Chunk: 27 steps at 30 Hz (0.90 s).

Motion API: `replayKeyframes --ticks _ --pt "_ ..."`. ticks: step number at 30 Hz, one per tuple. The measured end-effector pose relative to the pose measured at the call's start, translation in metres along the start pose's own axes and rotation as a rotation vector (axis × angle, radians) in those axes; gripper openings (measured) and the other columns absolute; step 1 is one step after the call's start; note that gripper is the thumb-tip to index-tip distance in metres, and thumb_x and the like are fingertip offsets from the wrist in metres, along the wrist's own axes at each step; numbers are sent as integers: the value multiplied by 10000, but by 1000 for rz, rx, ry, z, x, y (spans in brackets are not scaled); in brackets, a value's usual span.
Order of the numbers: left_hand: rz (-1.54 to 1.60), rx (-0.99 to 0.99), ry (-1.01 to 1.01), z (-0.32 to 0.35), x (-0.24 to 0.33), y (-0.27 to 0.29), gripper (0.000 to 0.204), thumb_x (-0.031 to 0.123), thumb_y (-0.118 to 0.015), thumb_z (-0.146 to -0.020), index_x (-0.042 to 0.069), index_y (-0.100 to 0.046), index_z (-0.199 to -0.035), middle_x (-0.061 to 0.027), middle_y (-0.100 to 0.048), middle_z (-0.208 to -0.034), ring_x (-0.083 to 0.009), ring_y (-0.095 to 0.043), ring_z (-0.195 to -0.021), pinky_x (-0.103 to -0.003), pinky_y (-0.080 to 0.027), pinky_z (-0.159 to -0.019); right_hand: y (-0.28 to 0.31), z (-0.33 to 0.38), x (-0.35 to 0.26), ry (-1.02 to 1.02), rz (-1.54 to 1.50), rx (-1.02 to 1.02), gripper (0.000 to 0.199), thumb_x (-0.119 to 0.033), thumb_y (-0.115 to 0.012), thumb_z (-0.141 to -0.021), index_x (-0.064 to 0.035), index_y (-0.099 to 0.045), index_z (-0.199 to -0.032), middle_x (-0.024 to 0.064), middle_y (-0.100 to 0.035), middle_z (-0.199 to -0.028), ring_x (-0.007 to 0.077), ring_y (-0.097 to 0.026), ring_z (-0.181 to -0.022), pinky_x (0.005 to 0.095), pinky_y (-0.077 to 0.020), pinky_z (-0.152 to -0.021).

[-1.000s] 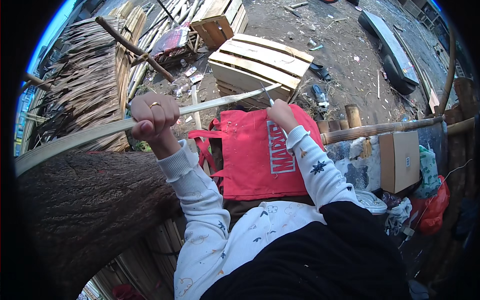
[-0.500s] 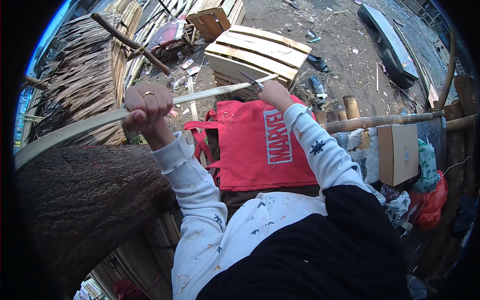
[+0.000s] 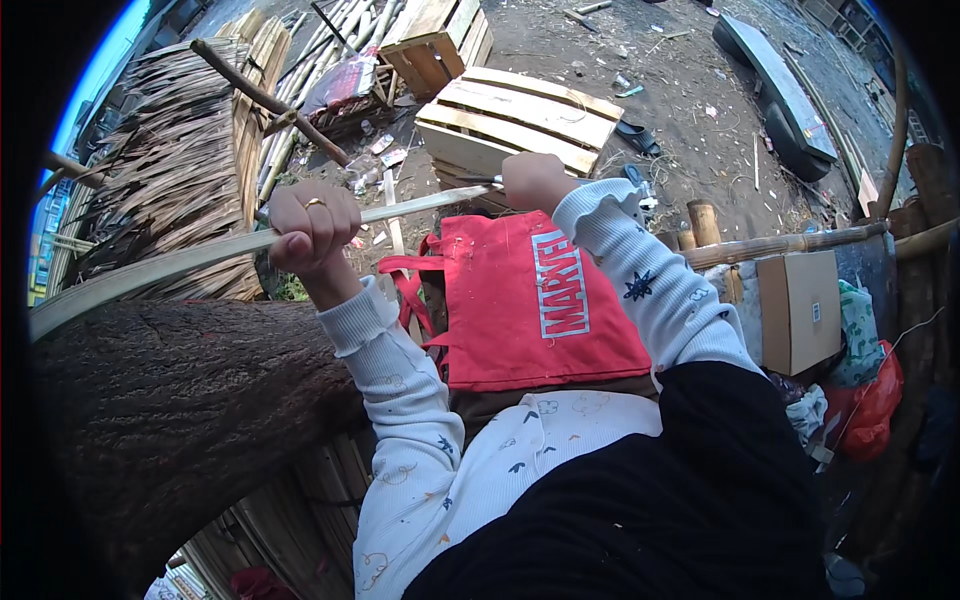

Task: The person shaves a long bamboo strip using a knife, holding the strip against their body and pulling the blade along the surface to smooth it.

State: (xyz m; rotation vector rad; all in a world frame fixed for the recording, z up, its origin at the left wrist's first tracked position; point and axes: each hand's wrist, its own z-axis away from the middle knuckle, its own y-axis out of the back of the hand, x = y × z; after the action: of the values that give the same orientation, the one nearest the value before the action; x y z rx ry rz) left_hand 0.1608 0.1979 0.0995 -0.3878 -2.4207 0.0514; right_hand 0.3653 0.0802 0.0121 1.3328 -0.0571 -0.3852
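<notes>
My left hand (image 3: 313,228), a ring on one finger, is closed round a long pale strip (image 3: 160,268) that looks like split bamboo. The strip bends away to the left rim and runs right, narrowing toward my other hand. My right hand (image 3: 538,182) is closed round a small knife, whose handle is hidden in the fist. Its thin dark blade (image 3: 472,179) points left, close above the strip's right end; whether they touch I cannot tell. A red cloth tote bag (image 3: 490,340) with white lettering lies over my lap below both hands.
Slatted wooden crates (image 3: 530,110) stand ahead on littered soil. A thick tree trunk (image 3: 200,390) is at my left, with dry leaf thatch (image 3: 180,170) beyond it. At right are a bamboo rail (image 3: 790,245), a cardboard box (image 3: 800,310) and a red plastic bag (image 3: 872,405).
My right hand has turned, and the knife blade has swung flatter, pointing left. The strip's right tip no longer shows past that hand. The whole view has shifted slightly.
</notes>
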Motion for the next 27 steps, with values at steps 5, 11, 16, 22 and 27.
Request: replayKeyframes --ticks 5,11,16,22,27 --pt "-15 26 9 -4 -4 -1 446 131 -492 -783 149 -288 -386 63 -295 -337 -54 -221 -271 -198 -169 -313 -58 -38 40 -309 -132 -29 237 -188 -577 -727 -52 -657 -903 144 -642 -914 278 -624 -855 375 -503 -683" --pt "-15 32 0 2 -1 -1 443 127 -488 -785 150 -299 -385 63 -298 -338 -53 -224 -271 -198 -167 -315 -79 -17 32 -310 -214 119 205 -115 -504 -758 -30 -649 -874 168 -638 -872 294 -631 -816 381 -501 -685" --pt "-12 37 -8 1 -3 0 441 127 -486 -782 147 -299 -384 69 -298 -341 -47 -219 -268 -200 -159 -312 -69 24 13 -315 -383 169 193 -142 -512 -769 -5 -628 -841 174 -630 -807 320 -623 -768 402 -495 -663" --pt "-17 28 -16 3 2 1 441 129 -485 -783 149 -301 -382 70 -305 -341 -46 -225 -265 -193 -158 -310 -58 46 -5 -208 -453 222 231 -207 -560 -771 9 -611 -832 165 -627 -784 329 -617 -757 406 -495 -665" --pt "-28 29 -4 -7 -5 -3 439 129 -484 -784 149 -303 -384 68 -302 -342 -44 -229 -268 -194 -160 -309 -112 -3 53 -476 -353 252 203 -148 -503 -784 -1 -637 -822 175 -632 -804 326 -625 -766 406 -502 -655"
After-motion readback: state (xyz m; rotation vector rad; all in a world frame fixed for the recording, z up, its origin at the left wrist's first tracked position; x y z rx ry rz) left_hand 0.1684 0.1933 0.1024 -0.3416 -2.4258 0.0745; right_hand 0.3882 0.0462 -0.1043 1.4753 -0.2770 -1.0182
